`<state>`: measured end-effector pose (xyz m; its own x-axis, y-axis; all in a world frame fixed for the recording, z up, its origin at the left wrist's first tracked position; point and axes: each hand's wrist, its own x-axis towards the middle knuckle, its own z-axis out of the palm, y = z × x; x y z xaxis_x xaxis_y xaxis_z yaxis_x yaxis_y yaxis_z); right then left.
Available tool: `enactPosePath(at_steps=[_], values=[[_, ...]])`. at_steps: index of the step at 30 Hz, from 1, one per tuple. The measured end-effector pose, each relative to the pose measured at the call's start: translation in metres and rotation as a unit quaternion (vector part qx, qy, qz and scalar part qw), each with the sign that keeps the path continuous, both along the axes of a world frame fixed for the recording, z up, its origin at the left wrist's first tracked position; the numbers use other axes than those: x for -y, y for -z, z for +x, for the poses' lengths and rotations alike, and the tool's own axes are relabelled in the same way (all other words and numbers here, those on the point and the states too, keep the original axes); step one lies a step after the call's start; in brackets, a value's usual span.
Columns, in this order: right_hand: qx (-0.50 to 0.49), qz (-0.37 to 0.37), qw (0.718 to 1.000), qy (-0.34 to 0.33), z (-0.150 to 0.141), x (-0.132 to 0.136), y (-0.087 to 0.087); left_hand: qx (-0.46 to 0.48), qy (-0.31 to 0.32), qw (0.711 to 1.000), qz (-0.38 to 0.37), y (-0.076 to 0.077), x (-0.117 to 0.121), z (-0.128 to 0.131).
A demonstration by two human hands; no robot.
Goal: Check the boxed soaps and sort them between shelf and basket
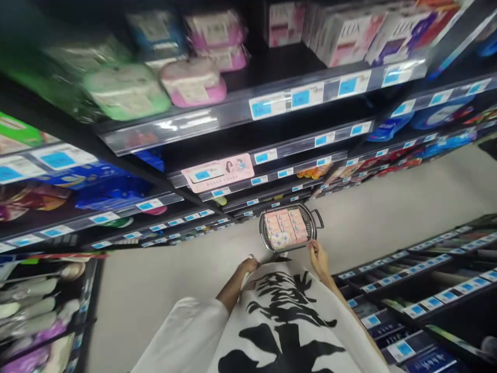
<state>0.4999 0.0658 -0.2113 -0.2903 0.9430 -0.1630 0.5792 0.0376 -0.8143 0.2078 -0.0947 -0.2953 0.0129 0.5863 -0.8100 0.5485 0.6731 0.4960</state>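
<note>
In front of my body is a dark-rimmed shopping basket (265, 238) with perforated sides and a handle loop at its right. Several pink soap boxes (285, 221) lie in rows inside it, with paler boxes (280, 239) along the near side. My right hand (318, 256) is closed, its bent fingers close to the basket's near right corner; I cannot tell whether they touch the rim. My left hand (248, 264) is curled closed to the left of the basket, apart from it. A small pale spot shows at its fingers, too small to name.
Shelves of soap run across the front, with LUX boxes (349, 39) at upper right and green (126, 90) and pink packs (194, 83) at left. A pink shelf sign (218, 173) juts from a lower shelf. More shelving (438, 300) stands at right; a rack (39, 305) at lower left.
</note>
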Motion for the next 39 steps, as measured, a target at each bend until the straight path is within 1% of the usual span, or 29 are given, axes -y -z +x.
enactPosePath(at_steps=[2,5,8,10,11,12,14,16,18,19,21,24,27,29,31,34,36,37,39], values=[[0.016,-0.055,0.998,-0.022,0.007,-0.003,0.026,-0.025,-0.019,0.999,-0.013,0.015,-0.009,0.008],[0.051,-0.105,0.991,-0.064,0.010,0.013,0.062,-0.039,-0.046,0.998,-0.014,0.030,-0.015,0.027],[0.074,-0.148,0.981,-0.103,0.010,0.036,0.091,-0.044,-0.065,0.997,-0.021,0.037,-0.013,0.050],[0.089,-0.170,0.974,-0.118,0.008,0.041,0.106,-0.047,-0.073,0.996,-0.025,0.038,-0.011,0.062],[0.099,-0.178,0.971,-0.123,0.008,0.039,0.113,-0.046,-0.075,0.996,-0.025,0.039,-0.010,0.067],[0.108,-0.184,0.969,-0.126,0.006,0.034,0.120,-0.042,-0.075,0.996,-0.023,0.039,-0.011,0.071],[0.125,-0.190,0.965,-0.127,0.004,0.016,0.135,-0.033,-0.070,0.997,-0.021,0.041,-0.013,0.077],[0.139,-0.192,0.965,-0.117,0.000,-0.011,0.153,-0.023,-0.058,0.998,-0.021,0.045,-0.017,0.083],[0.156,-0.180,0.964,-0.114,-0.005,-0.040,0.175,-0.012,-0.039,0.999,-0.025,0.053,-0.020,0.088],[0.173,-0.166,0.963,-0.126,-0.007,-0.054,0.187,-0.007,-0.027,0.999,-0.028,0.059,-0.022,0.091],[0.220,-0.129,0.950,-0.181,-0.012,-0.079,0.214,0.005,0.001,0.999,-0.040,0.074,-0.026,0.093],[0.280,-0.093,0.913,-0.282,-0.019,-0.105,0.259,0.023,0.048,0.997,-0.063,0.105,-0.035,0.092],[0.295,-0.085,0.893,-0.330,-0.027,-0.113,0.309,0.022,0.087,0.993,-0.083,0.148,-0.052,0.083],[0.289,-0.081,0.890,-0.344,-0.033,-0.108,0.345,0.012,0.104,0.990,-0.089,0.181,-0.068,0.075],[0.275,-0.082,0.890,-0.354,-0.039,-0.098,0.379,0.000,0.114,0.989,-0.092,0.214,-0.085,0.066],[0.265,-0.108,0.896,-0.339,-0.045,-0.082,0.424,-0.019,0.118,0.988,-0.094,0.263,-0.114,0.051],[0.266,-0.124,0.902,-0.318,-0.045,-0.077,0.447,-0.031,0.116,0.988,-0.094,0.290,-0.135,0.040],[0.263,-0.124,0.905,-0.311,-0.045,-0.078,0.456,-0.035,0.113,0.989,-0.093,0.302,-0.144,0.035],[0.249,-0.108,0.909,-0.316,-0.045,-0.082,0.469,-0.041,0.108,0.989,-0.089,0.319,-0.161,0.028]])
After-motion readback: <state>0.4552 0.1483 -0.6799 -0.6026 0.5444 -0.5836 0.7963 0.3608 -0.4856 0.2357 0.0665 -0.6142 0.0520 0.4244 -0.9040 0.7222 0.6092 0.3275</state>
